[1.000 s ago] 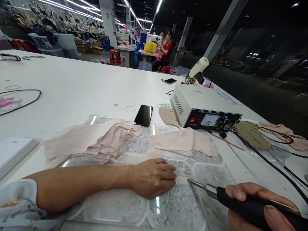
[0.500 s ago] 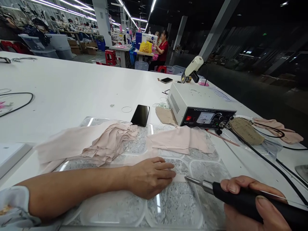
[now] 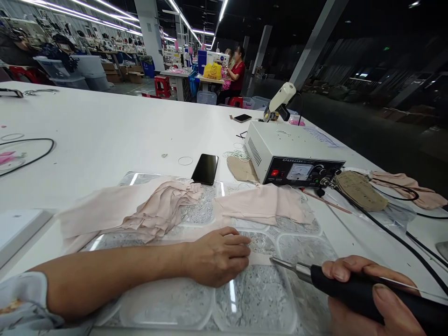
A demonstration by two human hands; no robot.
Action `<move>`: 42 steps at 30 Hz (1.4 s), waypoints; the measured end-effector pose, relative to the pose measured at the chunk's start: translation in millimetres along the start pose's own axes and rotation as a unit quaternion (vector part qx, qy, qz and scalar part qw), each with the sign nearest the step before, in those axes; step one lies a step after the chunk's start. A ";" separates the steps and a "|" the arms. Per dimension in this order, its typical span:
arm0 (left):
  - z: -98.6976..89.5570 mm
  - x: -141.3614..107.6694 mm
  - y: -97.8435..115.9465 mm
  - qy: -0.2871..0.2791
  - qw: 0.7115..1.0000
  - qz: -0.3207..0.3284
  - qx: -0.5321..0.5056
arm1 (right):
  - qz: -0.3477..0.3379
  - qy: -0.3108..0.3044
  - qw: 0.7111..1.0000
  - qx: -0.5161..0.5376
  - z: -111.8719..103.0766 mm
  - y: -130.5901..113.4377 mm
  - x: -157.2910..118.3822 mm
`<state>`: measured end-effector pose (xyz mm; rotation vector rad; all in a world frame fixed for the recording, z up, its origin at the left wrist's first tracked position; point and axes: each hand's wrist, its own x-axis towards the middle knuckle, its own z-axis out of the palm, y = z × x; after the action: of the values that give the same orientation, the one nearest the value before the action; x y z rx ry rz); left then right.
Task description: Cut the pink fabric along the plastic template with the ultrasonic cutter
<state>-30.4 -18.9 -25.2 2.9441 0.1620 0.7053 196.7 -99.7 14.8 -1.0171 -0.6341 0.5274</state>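
My left hand (image 3: 219,256) lies palm down on the grey marbled mat (image 3: 252,298), fingers stretched to the right and pressing a narrow pale pink fabric strip (image 3: 261,259). The strip's end shows past my fingertips. From the right, my right hand (image 3: 371,289) grips the black handle of an ultrasonic cutter (image 3: 336,282), its slim metal tip at the strip's end. Behind my left hand are a fanned stack of pale pink fabric pieces (image 3: 150,205) and a smaller pink fabric piece (image 3: 259,203). My left palm's underside is hidden.
A control box (image 3: 297,149) with a dial stands behind the mat, joined to a black cable (image 3: 388,231) on the right. A phone (image 3: 205,169) lies at the mat's back edge. A white box (image 3: 21,233) sits at left. A person in red (image 3: 238,72) sits farther back.
My left hand has slid slightly left, so more of the strip shows between its fingertips and the cutter's tip. The right hand keeps its grip, nearly still. The view has shifted a little.
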 end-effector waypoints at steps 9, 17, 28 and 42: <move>-6.7 8.8 -5.9 -0.005 0.969 -0.160 -0.187 | 0.004 -0.019 1.000 0.009 -3.0 2.2 3.1; -10.0 21.7 -5.2 -0.072 0.956 -0.263 -0.110 | -0.010 -0.019 1.000 0.015 -0.4 1.9 2.5; -6.4 18.6 -7.3 -0.035 0.968 -0.229 -0.099 | -0.008 -0.023 0.999 0.040 -2.6 3.9 2.7; -8.5 8.5 -6.6 -0.060 0.996 -0.034 0.054 | -0.021 -0.048 0.997 0.050 -3.2 5.1 4.1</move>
<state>-27.2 -10.6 -14.7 3.0567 0.2965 0.5251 201.3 -96.7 9.9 -0.8862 -0.7055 0.5688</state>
